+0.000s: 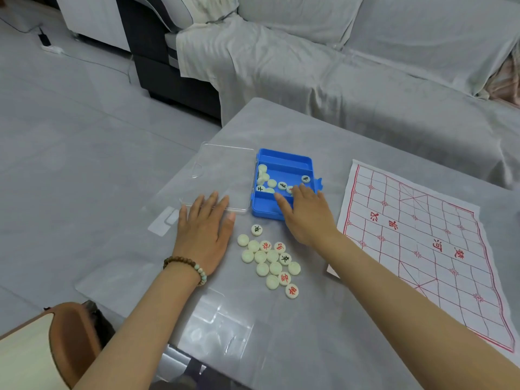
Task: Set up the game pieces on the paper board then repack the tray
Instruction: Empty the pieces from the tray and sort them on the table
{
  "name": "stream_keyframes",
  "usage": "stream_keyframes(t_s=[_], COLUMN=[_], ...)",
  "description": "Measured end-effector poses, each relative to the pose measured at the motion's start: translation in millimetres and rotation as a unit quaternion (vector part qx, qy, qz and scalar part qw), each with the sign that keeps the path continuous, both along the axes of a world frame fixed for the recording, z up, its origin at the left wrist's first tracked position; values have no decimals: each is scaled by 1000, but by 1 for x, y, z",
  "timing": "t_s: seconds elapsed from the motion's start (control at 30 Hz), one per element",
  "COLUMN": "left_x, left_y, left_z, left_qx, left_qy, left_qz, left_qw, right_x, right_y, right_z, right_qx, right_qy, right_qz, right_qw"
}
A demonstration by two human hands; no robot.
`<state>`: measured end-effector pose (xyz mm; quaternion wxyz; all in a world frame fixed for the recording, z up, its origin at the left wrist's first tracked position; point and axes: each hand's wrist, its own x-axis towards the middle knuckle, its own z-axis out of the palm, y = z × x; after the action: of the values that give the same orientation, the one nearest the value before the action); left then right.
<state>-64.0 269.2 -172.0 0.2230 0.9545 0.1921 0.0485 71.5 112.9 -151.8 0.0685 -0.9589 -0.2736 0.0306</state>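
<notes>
Head view shows the right grip [304, 212] reaching into the blue tray [284, 157]. Its fingers are spread and nearly straight, the thumb is held wide of them, and the fingertips [295, 189] rest down among the pieces in the tray [271, 182]. No pinch shows, though one disc is half hidden under the tips. The left grip [205, 229] lies flat and spread on the bench [281, 128], its fingertips on the near edge of the clear lid [222, 170], which lies open just left of the tray.

The step in hand looks like emptying the tray. A loose pile of pieces [271, 260] lies on the bench between the two forearms, several face down. The paper board [416, 235], spread to the right, carries none so far, so the task seems to be at an early stage.

To do this well, rake or pinch a few discs at a time rather than tip the tray — they are round and smooth and would probably roll off the bench. The remaining pieces crowd the tray's left and near side, so drawing them toward the near wall and lifting them over it should work. The left grip would probably serve better holding the tray itself, since the tray may slide under a sideways pull. Turning the discs face up as they land would save sorting later, and the pile is best kept off the thin, creased paper.
</notes>
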Motion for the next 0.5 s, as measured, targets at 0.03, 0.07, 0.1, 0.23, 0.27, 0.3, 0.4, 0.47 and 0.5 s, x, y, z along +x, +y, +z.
stream_keyframes(t_s=[0.03,0.07,0.1,0.23,0.27,0.3,0.4,0.47,0.5], left_x=[0,1,1,1,2,2,3,3,3], left_y=[0,-1,-1,-1,-1,-1,-2,-2,-2], left_z=[1,0,1,0,0,0,-1,-1,-1], left_qx=[1,0,0,4,5,3,0,1,2], left_qy=[-1,0,2,10,9,9,10,9,7], left_qz=[2,3,3,6,6,7,8,9,11], left_qw=[1000,1000,1000,1000,1000,1000,1000,1000,1000], right_x=[-2,-3,-3,-7,-9,-11,-3,8,13], right_y=[1,1,2,-1,-1,-1,1,4,8], right_z=[-1,1,4,15,15,16,19,16,13], right_qx=[26,63,89,0,7,38,114,82,60], right_qy=[20,30,18,-39,-4,37,55,19,12], right_qz=[18,33,35,-18,-8,2,-6,-46,-57], right_qw=[999,997,995,999,1000,999,992,995,996])
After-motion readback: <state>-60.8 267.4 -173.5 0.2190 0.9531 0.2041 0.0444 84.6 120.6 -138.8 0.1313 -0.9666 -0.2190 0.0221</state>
